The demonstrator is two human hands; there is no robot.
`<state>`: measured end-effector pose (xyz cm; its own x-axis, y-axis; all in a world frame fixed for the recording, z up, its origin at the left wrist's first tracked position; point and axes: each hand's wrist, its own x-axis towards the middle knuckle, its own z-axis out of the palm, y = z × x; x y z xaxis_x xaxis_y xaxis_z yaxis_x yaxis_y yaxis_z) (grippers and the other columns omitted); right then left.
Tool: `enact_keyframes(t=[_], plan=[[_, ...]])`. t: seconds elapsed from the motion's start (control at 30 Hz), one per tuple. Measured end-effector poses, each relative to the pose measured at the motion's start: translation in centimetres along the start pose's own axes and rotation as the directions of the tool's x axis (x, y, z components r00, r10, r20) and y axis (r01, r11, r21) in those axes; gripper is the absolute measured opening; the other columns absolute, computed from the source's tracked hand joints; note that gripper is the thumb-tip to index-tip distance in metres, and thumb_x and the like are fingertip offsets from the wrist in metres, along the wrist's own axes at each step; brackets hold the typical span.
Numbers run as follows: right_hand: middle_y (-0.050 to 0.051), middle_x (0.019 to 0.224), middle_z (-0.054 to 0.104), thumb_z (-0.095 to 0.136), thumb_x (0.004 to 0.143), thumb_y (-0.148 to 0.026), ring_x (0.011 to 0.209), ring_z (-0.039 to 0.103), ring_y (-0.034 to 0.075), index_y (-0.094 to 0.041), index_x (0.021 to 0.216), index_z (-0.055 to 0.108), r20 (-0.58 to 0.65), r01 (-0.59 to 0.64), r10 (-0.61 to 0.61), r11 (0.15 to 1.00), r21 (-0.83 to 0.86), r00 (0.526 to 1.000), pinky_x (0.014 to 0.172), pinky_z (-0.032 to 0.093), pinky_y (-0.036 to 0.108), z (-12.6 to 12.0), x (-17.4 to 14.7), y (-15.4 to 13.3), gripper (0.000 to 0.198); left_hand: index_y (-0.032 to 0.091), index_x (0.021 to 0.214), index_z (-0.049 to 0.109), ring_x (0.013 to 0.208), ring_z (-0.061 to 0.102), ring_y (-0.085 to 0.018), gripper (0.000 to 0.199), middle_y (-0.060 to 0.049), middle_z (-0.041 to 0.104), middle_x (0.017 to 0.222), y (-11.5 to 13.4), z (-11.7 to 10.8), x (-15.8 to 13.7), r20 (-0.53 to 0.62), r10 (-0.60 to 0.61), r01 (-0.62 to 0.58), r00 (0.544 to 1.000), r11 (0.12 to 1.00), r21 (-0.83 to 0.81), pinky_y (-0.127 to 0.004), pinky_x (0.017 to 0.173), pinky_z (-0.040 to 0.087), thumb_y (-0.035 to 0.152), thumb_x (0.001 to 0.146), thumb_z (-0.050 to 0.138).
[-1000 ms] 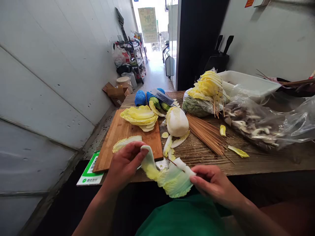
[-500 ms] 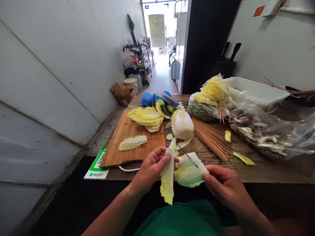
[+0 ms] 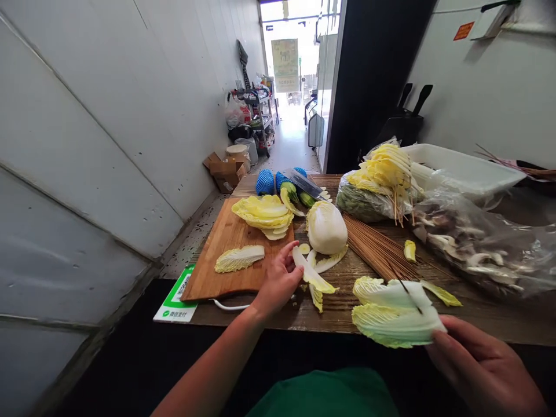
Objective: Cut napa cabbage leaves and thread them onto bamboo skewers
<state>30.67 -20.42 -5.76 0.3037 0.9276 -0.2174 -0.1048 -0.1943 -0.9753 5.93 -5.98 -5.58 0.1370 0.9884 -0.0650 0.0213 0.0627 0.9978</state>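
Observation:
My left hand (image 3: 281, 277) pinches a narrow strip of napa cabbage leaf (image 3: 313, 273) by its white end, just right of the cutting board. Over the table's front edge, my right hand (image 3: 482, 362) grips wider cabbage leaf pieces (image 3: 391, 315) by their white base. A thin dark skewer (image 3: 410, 294) pierces those pieces. The trimmed cabbage head (image 3: 328, 227) sits beyond my left hand, with loose leaf scraps (image 3: 330, 262) beside it. On the wooden cutting board (image 3: 243, 284) lie a single leaf (image 3: 238, 259) and a stack of yellow leaves (image 3: 263, 213).
Bamboo skewers (image 3: 377, 246) lie fanned across the table. Behind the board are a knife (image 3: 306, 186) and zucchini in blue netting (image 3: 264, 182). Skewered leaves (image 3: 386, 168) rest on a bag at the right, near a white tub (image 3: 464, 165) and bagged mushrooms (image 3: 469, 243).
My hands have moved apart. The right carried the skewered leaf pieces to the right, while the left turned its strip from hanging down to pointing rightward. The camera view shifted slightly.

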Motion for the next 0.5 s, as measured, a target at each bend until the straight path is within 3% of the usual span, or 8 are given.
enact_keyframes(t=[0.1,0.17,0.23,0.33,0.4,0.5], plan=[[0.005,0.068,0.065,0.071,0.068,-0.038,0.058,0.059,0.018,-0.021,0.088,0.07,0.011,0.002,-0.003,0.998,0.064,1.0,0.046,0.048,0.023,0.5,0.2,-0.3,0.026,0.014,0.132,0.035,0.092,0.061,-0.017,0.063,-0.012,0.061,0.11,-0.2,-0.1,0.0,0.026,0.103,-0.106,0.994,0.983,0.149,-0.029,0.079,0.049,0.013,0.072,0.053],[0.004,0.07,0.065,0.072,0.068,-0.037,0.058,0.058,0.016,-0.021,0.087,0.07,0.007,-0.012,0.011,0.995,0.096,1.0,0.047,0.048,0.021,0.9,0.3,-0.6,0.025,0.015,0.137,0.029,0.093,0.061,-0.019,0.065,-0.014,0.059,0.115,0.2,-0.4,0.0,0.041,0.205,-0.204,0.978,0.897,0.392,-0.033,0.082,0.047,0.016,0.076,0.051],[0.003,0.068,0.064,0.073,0.067,-0.037,0.055,0.056,0.014,-0.021,0.085,0.071,0.012,-0.016,0.015,0.995,0.1,1.0,0.048,0.047,0.02,1.1,0.4,-0.9,0.024,0.016,0.137,0.03,0.091,0.062,-0.022,0.061,-0.014,0.062,0.111,1.0,-1.0,0.0,0.061,0.281,-0.245,0.958,0.684,0.687,-0.036,0.081,0.046,0.019,0.079,0.048],[0.002,0.062,0.062,0.072,0.067,-0.04,0.053,0.055,0.014,-0.022,0.084,0.072,0.026,-0.028,0.026,0.996,0.087,0.999,0.048,0.048,0.021,1.2,0.6,-1.1,0.025,0.017,0.116,0.058,0.087,0.063,-0.025,0.036,-0.012,0.068,0.098,3.1,-2.8,0.4,0.071,0.366,-0.21,0.928,0.354,0.912,-0.035,0.076,0.045,0.026,0.085,0.043],[0.002,0.059,0.061,0.071,0.067,-0.042,0.052,0.055,0.015,-0.021,0.085,0.072,0.023,-0.035,0.033,0.996,0.079,0.999,0.048,0.048,0.021,1.1,0.9,-1.0,0.027,0.018,0.097,0.068,0.084,0.064,-0.026,0.032,-0.011,0.07,0.094,4.9,-4.4,0.9,0.043,0.447,-0.165,0.894,0.238,0.957,-0.032,0.071,0.044,0.034,0.086,0.042],[0.004,0.059,0.062,0.072,0.066,-0.043,0.053,0.056,0.017,-0.019,0.086,0.073,0.022,-0.026,0.025,0.997,0.067,0.999,0.045,0.048,0.022,0.7,1.5,-0.4,0.032,0.018,0.093,0.068,0.078,0.064,-0.025,0.035,-0.011,0.07,0.09,7.7,-6.3,2.3,0.016,0.56,-0.089,0.828,0.102,0.991,-0.03,0.063,0.041,0.04,0.086,0.04]])
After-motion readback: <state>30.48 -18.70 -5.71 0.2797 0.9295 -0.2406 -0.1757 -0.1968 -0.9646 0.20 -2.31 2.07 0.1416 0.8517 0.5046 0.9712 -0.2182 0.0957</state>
